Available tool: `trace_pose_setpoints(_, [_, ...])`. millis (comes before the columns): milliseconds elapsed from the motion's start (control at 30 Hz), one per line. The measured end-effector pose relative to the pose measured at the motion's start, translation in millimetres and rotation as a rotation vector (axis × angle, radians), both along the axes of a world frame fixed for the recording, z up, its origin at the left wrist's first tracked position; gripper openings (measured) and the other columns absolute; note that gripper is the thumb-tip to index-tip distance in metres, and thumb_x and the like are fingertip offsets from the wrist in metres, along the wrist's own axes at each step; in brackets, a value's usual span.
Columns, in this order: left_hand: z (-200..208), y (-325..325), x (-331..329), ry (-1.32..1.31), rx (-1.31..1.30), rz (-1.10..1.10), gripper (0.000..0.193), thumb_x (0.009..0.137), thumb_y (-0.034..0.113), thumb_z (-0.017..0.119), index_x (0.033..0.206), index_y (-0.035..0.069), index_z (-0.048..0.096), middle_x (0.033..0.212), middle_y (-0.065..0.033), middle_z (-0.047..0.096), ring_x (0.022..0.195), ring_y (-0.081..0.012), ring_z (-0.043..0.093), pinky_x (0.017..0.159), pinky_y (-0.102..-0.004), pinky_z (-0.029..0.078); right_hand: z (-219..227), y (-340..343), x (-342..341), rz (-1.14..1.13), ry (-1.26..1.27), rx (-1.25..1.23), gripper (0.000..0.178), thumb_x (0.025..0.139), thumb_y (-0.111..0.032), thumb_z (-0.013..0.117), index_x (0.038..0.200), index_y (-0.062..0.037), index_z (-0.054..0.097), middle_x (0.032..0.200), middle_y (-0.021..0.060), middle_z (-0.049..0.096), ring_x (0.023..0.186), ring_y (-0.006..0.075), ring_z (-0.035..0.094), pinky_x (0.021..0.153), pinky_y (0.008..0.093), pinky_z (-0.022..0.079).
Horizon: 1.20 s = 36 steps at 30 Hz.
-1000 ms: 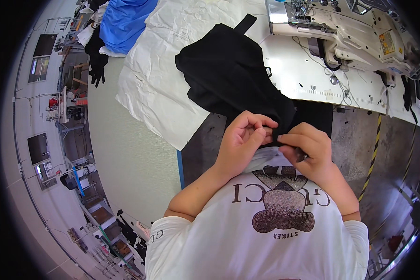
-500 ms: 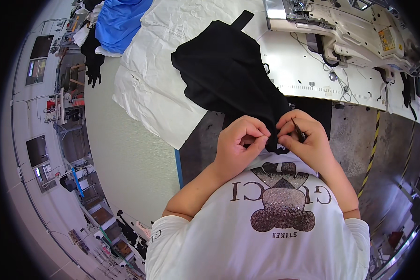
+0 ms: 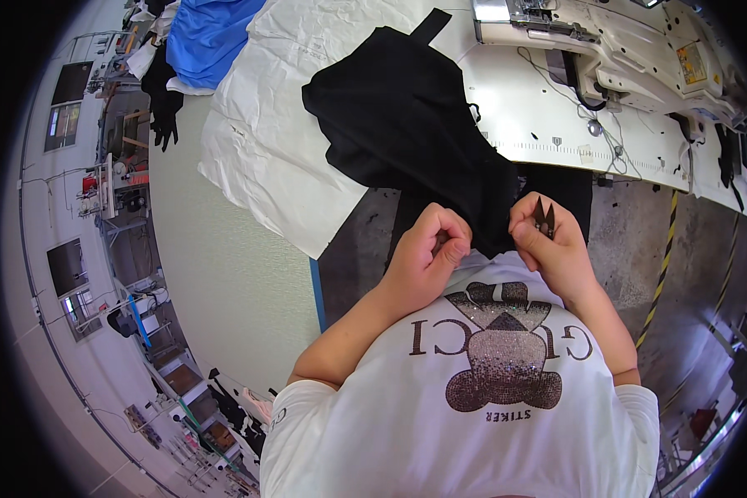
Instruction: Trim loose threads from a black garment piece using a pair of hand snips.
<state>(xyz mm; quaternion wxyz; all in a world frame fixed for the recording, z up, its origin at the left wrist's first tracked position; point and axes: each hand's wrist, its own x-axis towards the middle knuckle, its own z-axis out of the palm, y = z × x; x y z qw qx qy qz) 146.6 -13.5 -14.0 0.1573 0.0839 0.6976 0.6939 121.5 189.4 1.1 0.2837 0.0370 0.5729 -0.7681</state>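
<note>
A black garment piece (image 3: 398, 108) with a narrow strap at its far end drapes from the white table down toward my lap. My left hand (image 3: 430, 245) is closed in a pinch at the left of its near edge. At the right side of the cloth, my right hand (image 3: 554, 245) has thumb and forefinger pinched at the edge. Dark thread snips (image 3: 544, 217) are tucked in that same hand, their two pointed blades apart and facing away from me. The exact fold under my fingertips is hidden.
A white sewing machine (image 3: 614, 50) stands at the far right of the table, with loose threads (image 3: 616, 149) beside it. Crumpled white paper (image 3: 266, 141) lies under the garment. Blue fabric (image 3: 212, 41) hangs at the far left, near a pale green surface (image 3: 216, 274).
My hands have moved apart, the right one shifting rightward, and the cloth between them is spread wider. The snips have turned so both blades show. The view has shifted slightly.
</note>
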Motion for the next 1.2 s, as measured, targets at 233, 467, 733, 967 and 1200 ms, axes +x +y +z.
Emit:
trace_pose_setpoints(233, [0,-2,2,0.108,0.148,-0.061,0.018,0.094,0.019,0.05,0.087,0.006,0.039,0.077,-0.0073,0.048,0.061,-0.0088,0.041,0.057,-0.02,0.036,-21,11,-3,-0.329,-0.092,-0.028,0.007,0.087,-0.013,0.056,0.086,-0.0088,0.051,0.059,-0.0074,0.04,0.044,0.001,0.031,0.04,0.0179,0.023])
trace_pose_setpoints(467, [-1,-17,13,-0.133,0.512,-0.044,0.019,0.091,0.02,0.054,0.085,0.01,0.04,0.071,-0.0059,0.046,0.058,-0.0108,0.039,0.053,-0.0225,0.034,-24,75,-19,-0.795,0.041,-0.046,0.008,0.089,-0.013,0.056,0.087,-0.0065,0.051,0.052,-0.0082,0.034,0.038,0.0002,0.027,0.034,0.0172,0.018])
trace_pose_setpoints(733, [2,-52,26,-0.328,1.326,0.302,0.025,0.078,-0.009,0.05,0.077,0.012,0.035,0.069,0.0003,0.036,0.062,-0.0105,0.035,0.049,-0.0192,0.032,-79,272,21,-1.008,0.047,-0.642,0.011,0.093,-0.005,0.041,0.094,0.0026,0.049,0.06,0.0005,0.042,0.04,0.0066,0.025,0.037,0.0209,0.023])
trace_pose_setpoints(967, [-1,-113,24,-0.137,1.733,0.619,0.019,0.08,-0.011,0.038,0.076,0.007,0.037,0.073,-0.0023,0.038,0.064,-0.0136,0.036,0.059,-0.0241,0.034,-137,478,77,-1.227,0.169,-0.204,0.032,0.096,-0.008,0.028,0.123,0.0061,0.037,0.136,0.0161,0.043,0.057,0.0104,0.036,0.046,0.0194,0.032])
trace_pose_setpoints(1200, [14,-180,14,-0.128,1.632,0.955,0.014,0.081,-0.009,0.039,0.077,0.004,0.042,0.071,-0.0034,0.041,0.063,-0.0137,0.039,0.061,-0.0258,0.037,-202,716,171,-1.384,0.067,-0.061,0.032,0.094,-0.017,0.042,0.115,0.0021,0.056,0.071,0.0022,0.05,0.052,0.0086,0.031,0.043,0.0206,0.027])
